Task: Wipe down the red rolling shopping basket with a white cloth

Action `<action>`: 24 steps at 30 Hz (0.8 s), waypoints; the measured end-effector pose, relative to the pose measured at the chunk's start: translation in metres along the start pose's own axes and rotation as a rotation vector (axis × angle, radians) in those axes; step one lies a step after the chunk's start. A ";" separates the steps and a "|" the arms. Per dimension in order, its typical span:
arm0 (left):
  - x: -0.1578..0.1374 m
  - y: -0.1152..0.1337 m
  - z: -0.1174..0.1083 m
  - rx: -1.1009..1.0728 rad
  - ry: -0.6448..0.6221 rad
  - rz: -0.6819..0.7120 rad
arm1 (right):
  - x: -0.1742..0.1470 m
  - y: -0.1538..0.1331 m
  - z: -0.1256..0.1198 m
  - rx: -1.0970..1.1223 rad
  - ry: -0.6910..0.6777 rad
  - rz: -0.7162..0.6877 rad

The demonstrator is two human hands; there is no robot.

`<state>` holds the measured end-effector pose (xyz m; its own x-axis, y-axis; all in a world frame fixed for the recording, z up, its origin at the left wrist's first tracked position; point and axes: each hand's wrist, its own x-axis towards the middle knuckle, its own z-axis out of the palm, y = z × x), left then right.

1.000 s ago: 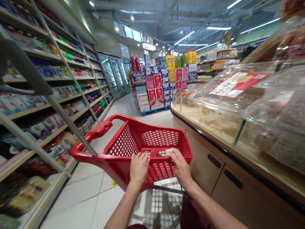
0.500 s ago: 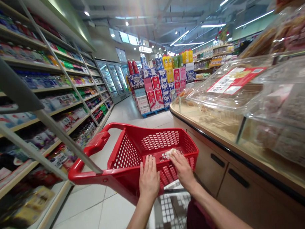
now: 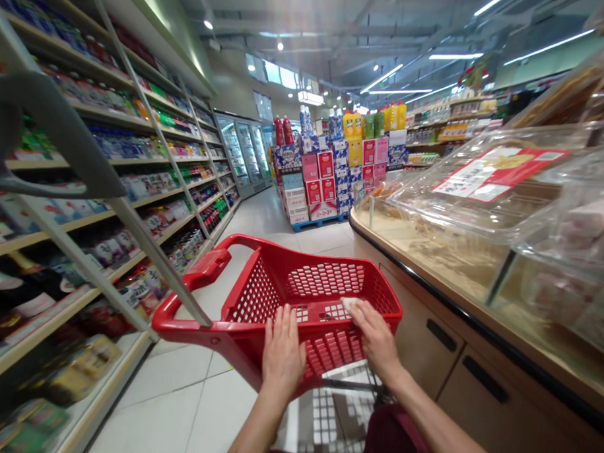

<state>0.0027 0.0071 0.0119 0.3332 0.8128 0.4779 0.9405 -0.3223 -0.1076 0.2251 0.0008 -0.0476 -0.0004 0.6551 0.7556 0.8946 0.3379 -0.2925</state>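
A red plastic shopping basket cart (image 3: 221, 338) stands in front of me, with its perforated basket open at the top. My left hand (image 3: 282, 353) lies with fingers stretched out at the near side of the basket, fingertips by the rim. Farther right, my right hand (image 3: 375, 336) is at the same near rim, its fingers closed on a crumpled white cloth or tissue (image 3: 351, 305). The cloth shows just past the fingertips, over the inside of the basket. A grey metal pole (image 3: 157, 258) with a grey plastic part (image 3: 56, 136) rises across the left of the view.
Shelves of bottles and packs (image 3: 146, 172) line the left side. A wooden display counter (image 3: 464, 326) with clear food boxes (image 3: 479, 180) flanks the right. Stacked drink cartons (image 3: 320, 183) stand on a blue pallet ahead, and glass-door fridges (image 3: 244, 152) stand behind.
The view has swung a little left, so the surroundings sit farther right. My left hand has shifted left along the rim; my right hand still holds the white cloth or tissue.
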 end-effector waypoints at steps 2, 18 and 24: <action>-0.002 -0.016 -0.005 0.015 0.023 -0.045 | -0.004 0.017 -0.006 -0.068 0.034 0.117; 0.017 -0.070 -0.039 0.011 -0.060 -0.039 | -0.003 0.027 0.030 -0.012 0.061 -0.169; 0.017 -0.047 -0.032 -0.014 0.031 -0.008 | 0.000 -0.004 0.020 -0.063 0.121 0.036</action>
<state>-0.0374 0.0207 0.0532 0.3232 0.8000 0.5055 0.9420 -0.3229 -0.0914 0.2130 0.0129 -0.0580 0.0826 0.5783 0.8117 0.9195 0.2699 -0.2858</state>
